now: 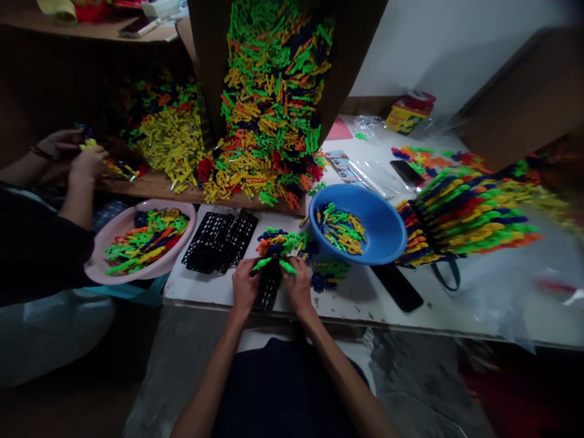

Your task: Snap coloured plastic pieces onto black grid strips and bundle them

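My left hand (245, 285) and my right hand (298, 286) sit close together at the table's front edge, each pinching a bright green plastic peg (288, 266) over a black plastic grid rack (269, 283). The rack stands between my hands, partly hidden by them. Just beyond my fingers lies a heap of multicoloured plastic pegs (279, 242). A smaller scatter of green and dark blue pegs (327, 275) lies to the right of my right hand. Several stacked black grid racks (220, 241) lie to the left of my hands.
A blue plastic basin (383, 228) of pegs stands to the right, and a long peg-filled rack bundle (465, 219) lies beyond it. A co-worker's hands (73, 152) work at the left, near a pink basin (180, 237). A large peg pile (274, 109) rises behind.
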The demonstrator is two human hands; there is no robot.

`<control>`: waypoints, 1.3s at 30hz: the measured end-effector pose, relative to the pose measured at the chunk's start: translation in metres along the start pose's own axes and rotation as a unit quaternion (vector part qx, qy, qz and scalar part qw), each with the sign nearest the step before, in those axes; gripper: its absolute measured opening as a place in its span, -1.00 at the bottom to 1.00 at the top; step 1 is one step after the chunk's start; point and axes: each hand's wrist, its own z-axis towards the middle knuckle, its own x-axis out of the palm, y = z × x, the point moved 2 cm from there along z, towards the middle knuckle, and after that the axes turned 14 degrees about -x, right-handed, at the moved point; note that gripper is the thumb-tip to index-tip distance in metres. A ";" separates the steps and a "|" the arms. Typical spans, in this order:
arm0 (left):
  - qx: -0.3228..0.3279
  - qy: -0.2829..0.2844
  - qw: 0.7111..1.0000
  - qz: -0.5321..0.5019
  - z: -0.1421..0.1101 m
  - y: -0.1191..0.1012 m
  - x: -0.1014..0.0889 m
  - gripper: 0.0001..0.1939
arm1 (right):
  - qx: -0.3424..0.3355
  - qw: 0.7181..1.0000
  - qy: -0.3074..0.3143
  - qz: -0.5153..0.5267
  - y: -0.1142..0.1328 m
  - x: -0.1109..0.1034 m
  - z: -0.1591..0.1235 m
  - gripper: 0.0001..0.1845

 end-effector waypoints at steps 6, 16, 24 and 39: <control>-0.053 0.007 0.998 -0.015 0.000 0.005 0.002 -0.81 | 0.026 1.000 -0.016 0.004 -0.004 -0.002 0.001 -0.79; 0.001 -0.005 0.999 0.040 0.002 -0.004 -0.003 -0.83 | 0.034 0.999 0.004 0.018 0.002 -0.002 0.012 -0.70; 0.010 -0.039 0.999 0.028 0.000 -0.004 0.000 -0.90 | 0.043 0.996 0.071 -0.033 -0.002 0.007 0.026 -0.80; 0.008 -0.031 0.997 0.074 0.000 -0.007 0.002 -0.86 | 0.092 0.994 -0.066 0.010 -0.006 0.015 0.018 -0.80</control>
